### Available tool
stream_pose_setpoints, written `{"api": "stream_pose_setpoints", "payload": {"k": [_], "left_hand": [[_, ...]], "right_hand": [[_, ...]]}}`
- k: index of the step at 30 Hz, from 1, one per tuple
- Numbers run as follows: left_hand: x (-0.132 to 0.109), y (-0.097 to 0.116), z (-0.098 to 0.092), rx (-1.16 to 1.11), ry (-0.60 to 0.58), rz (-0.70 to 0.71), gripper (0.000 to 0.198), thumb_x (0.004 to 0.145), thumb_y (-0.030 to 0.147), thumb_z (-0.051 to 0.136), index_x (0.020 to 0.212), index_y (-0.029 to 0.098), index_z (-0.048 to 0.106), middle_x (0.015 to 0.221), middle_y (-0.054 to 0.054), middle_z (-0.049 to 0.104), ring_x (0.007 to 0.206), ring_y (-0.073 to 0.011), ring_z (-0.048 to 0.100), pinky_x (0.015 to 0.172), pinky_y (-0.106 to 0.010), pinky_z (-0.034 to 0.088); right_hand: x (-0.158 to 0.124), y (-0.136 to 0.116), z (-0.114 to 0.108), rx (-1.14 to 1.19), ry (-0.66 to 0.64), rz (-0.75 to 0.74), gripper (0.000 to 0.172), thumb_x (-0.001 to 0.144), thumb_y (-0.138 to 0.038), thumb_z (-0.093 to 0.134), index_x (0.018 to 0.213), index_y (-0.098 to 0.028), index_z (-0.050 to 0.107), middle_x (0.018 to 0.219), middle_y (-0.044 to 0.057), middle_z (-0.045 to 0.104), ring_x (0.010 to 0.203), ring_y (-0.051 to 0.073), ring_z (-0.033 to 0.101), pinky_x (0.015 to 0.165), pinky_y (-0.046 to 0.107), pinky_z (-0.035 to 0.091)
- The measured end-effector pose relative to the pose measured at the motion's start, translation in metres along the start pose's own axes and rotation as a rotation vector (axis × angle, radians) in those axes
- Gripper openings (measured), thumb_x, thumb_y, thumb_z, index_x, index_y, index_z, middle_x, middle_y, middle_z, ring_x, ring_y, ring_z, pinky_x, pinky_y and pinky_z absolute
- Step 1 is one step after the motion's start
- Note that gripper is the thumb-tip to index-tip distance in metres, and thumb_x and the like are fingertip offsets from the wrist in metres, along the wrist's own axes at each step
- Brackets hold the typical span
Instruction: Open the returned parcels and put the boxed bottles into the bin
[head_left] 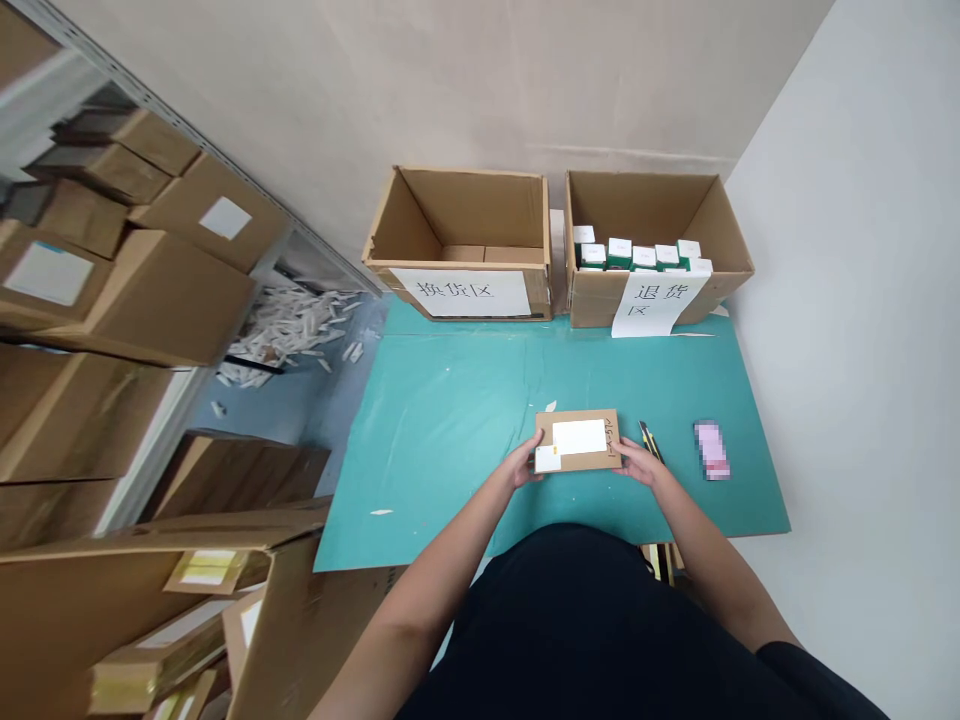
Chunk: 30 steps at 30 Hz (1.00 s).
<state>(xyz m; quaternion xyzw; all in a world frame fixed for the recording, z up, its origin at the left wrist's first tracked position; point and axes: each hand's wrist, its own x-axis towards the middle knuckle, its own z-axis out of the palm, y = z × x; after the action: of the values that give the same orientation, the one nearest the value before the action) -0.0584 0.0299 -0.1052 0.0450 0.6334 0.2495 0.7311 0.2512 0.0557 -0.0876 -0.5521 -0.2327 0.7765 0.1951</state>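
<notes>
Between my two hands is a small brown cardboard box (577,462) with a white label on top and dark handwriting near its right end. My left hand (524,461) grips its left end, beside a smaller white sticker at that corner. At the right end, my right hand (636,462) is closed on the box, thumb on top. A black and yellow utility knife (649,440) lies on the green table (442,430) just beyond my right hand. Farther right lies a pink, pixelated item (711,450).
At the back stand two open cartons: the left carton (465,225) shows a bare bottom, the right carton (589,300) holds several white-and-green boxes. Paper signs hang on both. On the left are shelves of cardboard boxes (165,290) and a large open carton (281,610) with parcels. A wall (847,300) borders the right.
</notes>
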Motion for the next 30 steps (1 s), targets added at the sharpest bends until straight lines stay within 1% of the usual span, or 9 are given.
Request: {"api": "stream_pose_setpoints", "payload": {"k": [3,6,11,15,21,25,27,28,30], "left_hand": [[0.004,0.004,0.007,-0.025,-0.004,0.139,0.070,0.068,0.060,0.083,0.125,0.027,0.060,0.129,-0.010,0.068,0.121,-0.0324,0.062,0.093,-0.045,0.054],[0.006,0.008,0.013,-0.098,-0.036,0.286,0.073,0.070,0.046,0.087,0.133,0.027,0.057,0.136,-0.011,0.065,0.125,-0.0312,0.061,0.095,-0.043,0.055],[0.014,0.015,0.014,-0.159,-0.096,0.483,0.078,0.064,0.033,0.091,0.133,0.026,0.057,0.141,-0.010,0.062,0.128,-0.0303,0.060,0.100,-0.039,0.054],[0.018,0.009,0.009,-0.150,-0.105,0.509,0.091,0.056,0.029,0.093,0.136,0.026,0.050,0.147,-0.011,0.056,0.133,-0.0301,0.056,0.106,-0.043,0.051],[0.013,-0.023,-0.005,-0.031,-0.155,0.541,0.102,0.052,0.028,0.092,0.142,0.024,0.043,0.150,-0.014,0.052,0.141,-0.0318,0.047,0.116,-0.047,0.039],[0.000,-0.034,-0.011,0.150,-0.076,0.563,0.099,0.048,0.024,0.092,0.137,0.022,0.051,0.145,-0.013,0.057,0.141,-0.0344,0.046,0.120,-0.049,0.033],[-0.010,-0.036,-0.014,0.254,-0.051,0.562,0.090,0.046,0.021,0.092,0.130,0.021,0.059,0.141,-0.013,0.060,0.140,-0.0368,0.046,0.121,-0.050,0.031],[-0.016,-0.036,-0.015,0.297,-0.069,0.548,0.088,0.046,0.020,0.092,0.128,0.021,0.061,0.139,-0.013,0.062,0.139,-0.0380,0.047,0.120,-0.051,0.033],[-0.028,-0.036,-0.019,0.335,-0.166,0.504,0.090,0.047,0.021,0.093,0.131,0.021,0.061,0.138,-0.013,0.063,0.136,-0.0389,0.051,0.116,-0.052,0.038]], "right_hand": [[0.005,-0.007,-0.002,-0.016,0.004,-0.105,0.065,0.074,-0.046,0.081,0.134,-0.029,0.060,0.140,0.011,0.063,0.125,0.030,0.062,0.102,0.049,0.052],[0.012,-0.012,-0.002,-0.015,-0.017,-0.224,0.066,0.070,-0.042,0.083,0.131,-0.030,0.062,0.145,0.008,0.060,0.128,0.030,0.060,0.103,0.048,0.052],[0.021,-0.022,0.002,0.025,-0.040,-0.343,0.074,0.062,-0.028,0.083,0.133,-0.030,0.060,0.149,0.006,0.056,0.136,0.029,0.053,0.111,0.048,0.046],[0.022,-0.013,0.005,0.049,0.015,-0.360,0.073,0.059,-0.017,0.077,0.129,-0.030,0.058,0.152,0.003,0.052,0.141,0.029,0.047,0.113,0.046,0.043],[0.013,0.020,0.000,0.018,0.053,-0.335,0.074,0.056,-0.015,0.068,0.127,-0.031,0.054,0.148,0.006,0.055,0.139,0.028,0.049,0.113,0.048,0.042],[0.006,0.033,-0.008,-0.091,0.104,-0.300,0.077,0.053,-0.017,0.076,0.127,-0.028,0.057,0.142,0.009,0.060,0.134,0.031,0.053,0.112,0.050,0.040],[0.000,0.038,-0.010,-0.143,0.127,-0.307,0.072,0.054,-0.021,0.079,0.124,-0.026,0.062,0.138,0.011,0.064,0.131,0.032,0.056,0.113,0.050,0.040],[-0.003,0.040,-0.011,-0.154,0.133,-0.316,0.067,0.056,-0.023,0.080,0.121,-0.026,0.065,0.135,0.011,0.066,0.130,0.032,0.057,0.113,0.050,0.039],[-0.009,0.044,-0.011,-0.151,0.139,-0.328,0.054,0.062,-0.030,0.077,0.116,-0.025,0.070,0.129,0.010,0.070,0.129,0.033,0.058,0.114,0.051,0.038]]}}
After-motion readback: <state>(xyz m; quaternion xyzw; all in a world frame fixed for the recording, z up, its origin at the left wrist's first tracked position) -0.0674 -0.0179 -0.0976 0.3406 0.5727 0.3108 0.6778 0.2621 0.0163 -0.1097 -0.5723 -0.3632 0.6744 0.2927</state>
